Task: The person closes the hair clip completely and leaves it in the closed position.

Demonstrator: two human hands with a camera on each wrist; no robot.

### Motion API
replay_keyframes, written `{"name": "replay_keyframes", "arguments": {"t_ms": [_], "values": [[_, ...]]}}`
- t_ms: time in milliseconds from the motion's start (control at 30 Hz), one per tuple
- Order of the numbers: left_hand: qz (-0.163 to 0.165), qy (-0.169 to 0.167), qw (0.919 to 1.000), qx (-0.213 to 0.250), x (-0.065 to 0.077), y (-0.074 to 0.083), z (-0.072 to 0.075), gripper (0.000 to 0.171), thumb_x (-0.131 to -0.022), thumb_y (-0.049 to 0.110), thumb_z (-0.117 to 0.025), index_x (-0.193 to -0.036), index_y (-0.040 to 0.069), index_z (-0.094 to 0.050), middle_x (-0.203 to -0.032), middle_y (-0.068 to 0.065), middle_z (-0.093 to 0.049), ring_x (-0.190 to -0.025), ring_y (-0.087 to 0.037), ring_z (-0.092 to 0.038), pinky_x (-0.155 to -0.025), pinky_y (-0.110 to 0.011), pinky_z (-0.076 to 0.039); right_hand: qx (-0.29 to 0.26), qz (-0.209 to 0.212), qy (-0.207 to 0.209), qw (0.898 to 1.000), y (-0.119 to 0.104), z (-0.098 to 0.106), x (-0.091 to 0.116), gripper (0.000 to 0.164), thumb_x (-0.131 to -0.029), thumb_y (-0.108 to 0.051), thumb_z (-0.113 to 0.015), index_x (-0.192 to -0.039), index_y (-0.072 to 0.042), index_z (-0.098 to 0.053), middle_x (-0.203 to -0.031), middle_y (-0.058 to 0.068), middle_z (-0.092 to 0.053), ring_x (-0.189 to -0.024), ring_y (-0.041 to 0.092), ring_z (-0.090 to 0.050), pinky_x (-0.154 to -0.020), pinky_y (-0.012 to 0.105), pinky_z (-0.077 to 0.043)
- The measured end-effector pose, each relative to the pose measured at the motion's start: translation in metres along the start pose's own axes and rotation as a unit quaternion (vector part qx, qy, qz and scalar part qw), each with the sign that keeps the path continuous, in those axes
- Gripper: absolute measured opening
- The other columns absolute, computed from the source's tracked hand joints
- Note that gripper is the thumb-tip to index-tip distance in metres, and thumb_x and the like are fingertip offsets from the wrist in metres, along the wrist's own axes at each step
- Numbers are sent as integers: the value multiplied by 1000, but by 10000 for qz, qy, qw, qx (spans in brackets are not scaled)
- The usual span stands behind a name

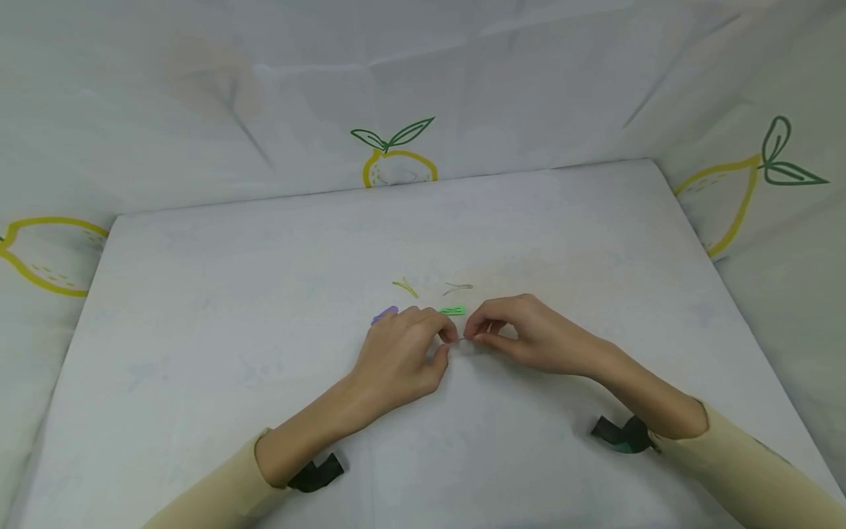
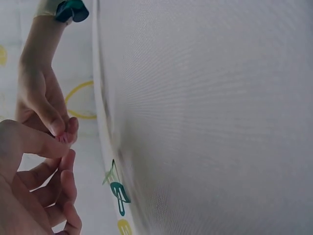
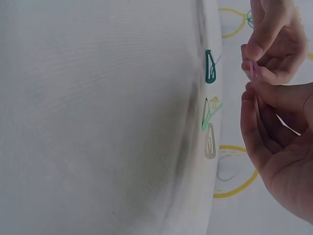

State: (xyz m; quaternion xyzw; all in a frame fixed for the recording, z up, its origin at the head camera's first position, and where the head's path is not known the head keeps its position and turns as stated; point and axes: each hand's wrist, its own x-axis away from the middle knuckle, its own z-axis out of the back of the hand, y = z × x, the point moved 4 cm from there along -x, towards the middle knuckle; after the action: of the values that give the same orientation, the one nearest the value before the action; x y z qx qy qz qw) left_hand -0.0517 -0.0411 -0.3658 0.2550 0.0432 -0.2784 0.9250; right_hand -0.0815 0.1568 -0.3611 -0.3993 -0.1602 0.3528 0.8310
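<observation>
My left hand (image 1: pixel 403 353) and right hand (image 1: pixel 529 334) meet over the white table. Between their fingertips is a small pink snap hair clip (image 3: pixel 252 70), pinched by both hands from opposite ends. In the left wrist view, a bit of pink shows at the thumb of the right hand (image 2: pixel 44 105); the fingers hide most of the clip. Just beyond the hands lie a green hair clip (image 1: pixel 453 311) and a purple one (image 1: pixel 385 314), the latter partly behind my left knuckles.
Farther back on the table (image 1: pixel 264 397) lie a yellow hair clip (image 1: pixel 405 286) and a greyish one (image 1: pixel 457 288), both with their prongs spread. White cloth walls (image 1: pixel 502 95) printed with lemons stand at the back and sides. Dark straps (image 1: pixel 317 474) hang at both wrists.
</observation>
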Motion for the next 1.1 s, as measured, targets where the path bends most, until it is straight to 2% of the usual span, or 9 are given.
{"name": "replay_keyframes", "arguments": {"t_ms": [300,433,767,1100], "values": [[-66,-39,9998,188,0,0,0,20,-84,3,-77,-96,19,-80,-85,12,-77,-72,-8,-64,-68,-26,-34,-5,63,-30,10000,-2,2,-1,16,-98,0,-75,-110,-10,-79,-104,-1,-82,-93,9,-75,-85,24,-60],[-97,-127,9995,276,0,2,0,23,-82,-1,-75,-93,19,-79,-82,11,-75,-69,-8,-60,-66,-26,-32,-34,105,-68,9999,0,1,0,16,-98,2,-75,-107,-10,-80,-102,-1,-82,-92,13,-75,-84,24,-59],[18,-288,9990,337,0,2,-2,24,-80,-1,-76,-90,21,-75,-81,13,-72,-69,-6,-59,-62,-26,-36,8,42,-68,10000,0,-1,0,17,-96,3,-76,-105,-11,-80,-100,-3,-82,-91,8,-73,-83,25,-59],[-57,-210,9993,309,0,2,-2,22,-82,2,-76,-93,21,-76,-84,13,-74,-71,-6,-62,-62,-25,-36,-108,-108,-5,9999,1,-2,1,21,-96,4,-75,-106,-13,-79,-99,-3,-82,-91,10,-75,-85,25,-60]]}}
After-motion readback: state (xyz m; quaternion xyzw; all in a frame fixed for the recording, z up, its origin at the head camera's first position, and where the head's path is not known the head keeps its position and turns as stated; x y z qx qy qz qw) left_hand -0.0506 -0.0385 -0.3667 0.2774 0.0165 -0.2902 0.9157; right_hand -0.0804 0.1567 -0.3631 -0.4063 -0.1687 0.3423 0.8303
